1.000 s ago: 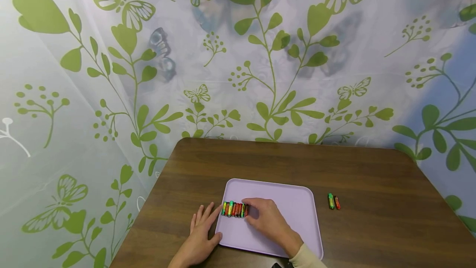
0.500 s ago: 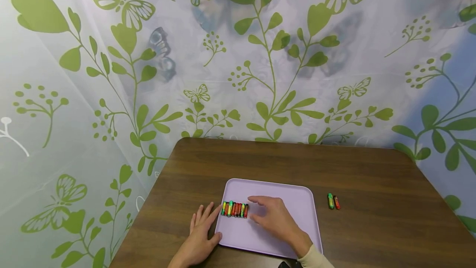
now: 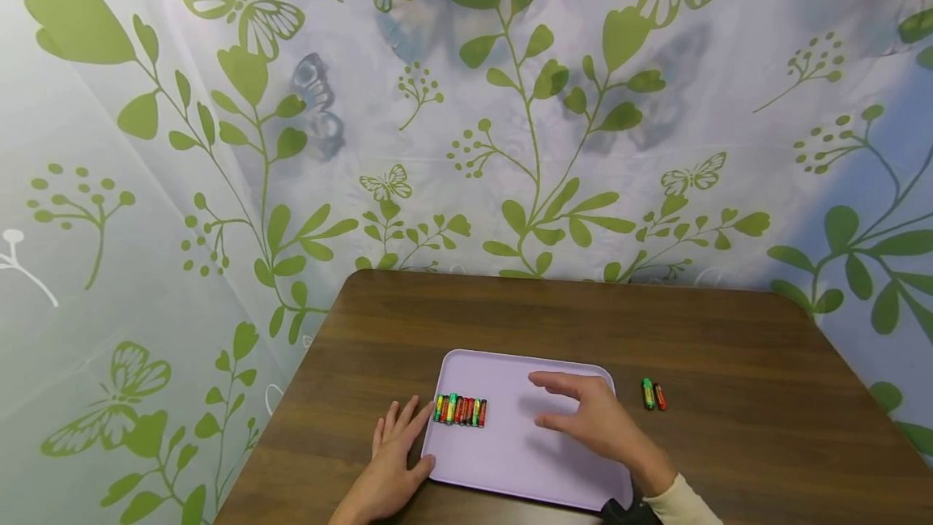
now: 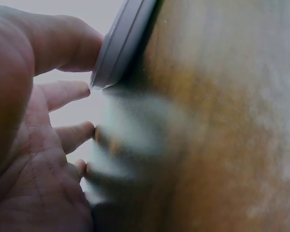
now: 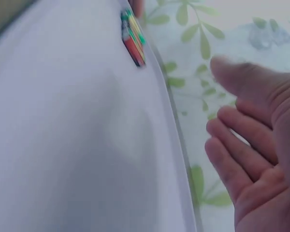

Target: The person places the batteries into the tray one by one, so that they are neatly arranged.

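Note:
A row of several green and red batteries [image 3: 461, 411] lies side by side at the left of a lilac tray [image 3: 510, 468]. My left hand [image 3: 389, 464] rests at the tray's left rim, fingers spread; in the left wrist view its thumb touches the rim [image 4: 118, 48]. Above the right part of the tray hovers my right hand [image 3: 594, 416], thumb and fingers apart with nothing between them. The right wrist view shows that hand [image 5: 256, 140] from the palm side, with the battery row [image 5: 134, 41] farther off on the tray.
On the brown wooden table [image 3: 743, 444], right of the tray, lie a green battery [image 3: 648, 394] and a thinner red battery [image 3: 660, 396] side by side. A curtain [image 3: 437, 104] printed with leaves and butterflies hangs behind the table.
My right hand has let go of the right end of the battery row and moved right across the tray. The left hand and the batteries have stayed in place.

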Motion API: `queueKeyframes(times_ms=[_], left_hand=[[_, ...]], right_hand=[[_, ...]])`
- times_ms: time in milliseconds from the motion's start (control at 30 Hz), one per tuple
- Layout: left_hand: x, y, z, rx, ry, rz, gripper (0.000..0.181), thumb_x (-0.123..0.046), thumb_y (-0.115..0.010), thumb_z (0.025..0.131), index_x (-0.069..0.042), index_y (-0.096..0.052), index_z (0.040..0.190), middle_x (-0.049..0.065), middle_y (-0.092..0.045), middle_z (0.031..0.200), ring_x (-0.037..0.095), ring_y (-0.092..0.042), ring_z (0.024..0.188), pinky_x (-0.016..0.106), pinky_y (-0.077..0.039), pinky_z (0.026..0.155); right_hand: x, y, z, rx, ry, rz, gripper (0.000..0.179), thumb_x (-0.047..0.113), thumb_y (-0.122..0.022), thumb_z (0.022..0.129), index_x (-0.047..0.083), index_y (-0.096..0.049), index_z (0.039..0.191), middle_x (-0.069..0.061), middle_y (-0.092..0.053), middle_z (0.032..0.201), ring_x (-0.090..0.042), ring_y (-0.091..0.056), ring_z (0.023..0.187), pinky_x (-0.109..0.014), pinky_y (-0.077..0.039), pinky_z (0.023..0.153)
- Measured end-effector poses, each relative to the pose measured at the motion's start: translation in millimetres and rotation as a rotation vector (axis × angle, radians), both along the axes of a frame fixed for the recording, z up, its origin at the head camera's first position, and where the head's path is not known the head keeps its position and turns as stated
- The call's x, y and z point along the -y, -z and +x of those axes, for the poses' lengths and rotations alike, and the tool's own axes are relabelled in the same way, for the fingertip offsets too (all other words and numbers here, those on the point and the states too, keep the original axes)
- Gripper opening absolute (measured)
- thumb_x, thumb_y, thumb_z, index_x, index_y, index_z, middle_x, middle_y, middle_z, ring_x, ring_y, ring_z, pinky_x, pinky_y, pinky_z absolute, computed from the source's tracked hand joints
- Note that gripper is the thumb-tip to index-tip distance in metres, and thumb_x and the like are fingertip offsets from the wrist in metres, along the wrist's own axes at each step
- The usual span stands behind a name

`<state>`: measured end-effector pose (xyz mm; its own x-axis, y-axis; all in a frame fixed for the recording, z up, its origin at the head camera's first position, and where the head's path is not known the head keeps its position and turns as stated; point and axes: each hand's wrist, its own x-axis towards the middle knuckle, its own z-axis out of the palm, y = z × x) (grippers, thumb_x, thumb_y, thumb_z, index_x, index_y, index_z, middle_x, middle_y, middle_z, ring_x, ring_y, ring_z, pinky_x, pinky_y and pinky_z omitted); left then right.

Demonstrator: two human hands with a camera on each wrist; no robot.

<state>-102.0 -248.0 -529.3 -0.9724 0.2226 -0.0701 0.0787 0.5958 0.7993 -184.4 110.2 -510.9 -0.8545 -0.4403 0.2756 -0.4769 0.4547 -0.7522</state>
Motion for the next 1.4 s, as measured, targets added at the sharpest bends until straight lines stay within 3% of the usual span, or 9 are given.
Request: queueKeyframes(times_ms=[133,267,500,633,767,1033,1233,1400], left_hand=[[0.0,-1.4,0.4,-0.002,-0.001,0.001,0.079,-0.007,-0.076,0.095,-0.016,-0.046,0.167,0.029,-0.028,0.178,0.06,0.0,0.165,0.078,0.011,0.127],[-0.2,-3.8,-0.4,-0.005,0.003,-0.006,0.079,-0.007,-0.076,0.095,-0.016,-0.046,0.167,0.029,-0.028,0.177,0.06,0.0,0.165,0.077,0.011,0.127],[-0.4,-6.8,-1.8,-0.009,0.002,-0.009,0.079,-0.007,-0.076,0.095,-0.014,-0.046,0.167,0.029,-0.028,0.177,0.06,0.0,0.166,0.076,0.012,0.128],[0.0,-6.6,-1.5,-0.01,0.001,-0.014,0.079,-0.007,-0.076,0.095,-0.014,-0.045,0.168,0.029,-0.028,0.177,0.06,0.0,0.166,0.076,0.011,0.128],[0.4,-5.7,-0.9,-0.012,0.003,-0.014,0.079,-0.007,-0.076,0.095,-0.014,-0.045,0.168,0.029,-0.028,0.177,0.06,0.0,0.166,0.076,0.011,0.128],[1.1,-3.0,1.5,-0.01,-0.001,-0.012,0.079,-0.008,-0.076,0.094,-0.015,-0.046,0.167,0.028,-0.029,0.177,0.06,0.0,0.166,0.077,0.01,0.127],[1.8,-1.7,2.5,-0.008,0.002,-0.012,0.079,-0.008,-0.077,0.094,-0.016,-0.047,0.167,0.028,-0.028,0.177,0.061,0.0,0.165,0.078,0.011,0.127],[1.6,-1.1,2.8,0.003,0.004,-0.013,0.079,-0.01,-0.076,0.094,-0.016,-0.046,0.167,0.028,-0.027,0.178,0.06,0.001,0.166,0.077,0.011,0.127]], right_hand=[[-28.4,-6.7,-2.6,0.075,0.009,-0.056,0.056,0.02,-0.096,0.084,0.018,-0.077,0.137,-0.003,-0.078,0.137,-0.036,-0.078,0.12,-0.029,-0.061,0.104],[-58.6,-11.4,-5.2,0.071,0.039,-0.04,0.058,0.018,-0.096,0.083,0.019,-0.077,0.138,-0.008,-0.078,0.137,-0.035,-0.078,0.121,-0.024,-0.06,0.103],[-109.8,-18.0,-4.3,-0.017,0.153,0.099,0.056,0.024,-0.098,0.082,0.021,-0.078,0.135,0.001,-0.081,0.129,-0.013,-0.079,0.113,-0.023,-0.062,0.092],[-133.5,-22.7,-1.8,-0.028,0.183,0.136,0.056,0.026,-0.097,0.083,0.017,-0.078,0.134,0.001,-0.081,0.129,0.0,-0.074,0.115,-0.015,-0.058,0.091],[-152.5,-24.9,-2.0,-0.009,0.195,0.159,0.057,0.027,-0.097,0.083,0.015,-0.078,0.135,-0.004,-0.081,0.129,-0.002,-0.075,0.115,-0.007,-0.054,0.092],[-176.0,-13.4,-9.3,0.031,0.215,0.202,0.058,0.028,-0.097,0.083,0.012,-0.077,0.136,-0.007,-0.081,0.13,-0.006,-0.078,0.112,-0.015,-0.06,0.087],[-183.3,1.4,-14.6,0.014,0.208,0.208,0.058,0.027,-0.098,0.082,0.012,-0.078,0.134,-0.01,-0.081,0.128,0.002,-0.074,0.109,-0.008,-0.055,0.085],[-186.2,12.2,-17.3,0.0,0.189,0.211,0.058,0.026,-0.098,0.081,0.011,-0.078,0.133,-0.012,-0.081,0.128,0.001,-0.075,0.107,-0.007,-0.055,0.086]])
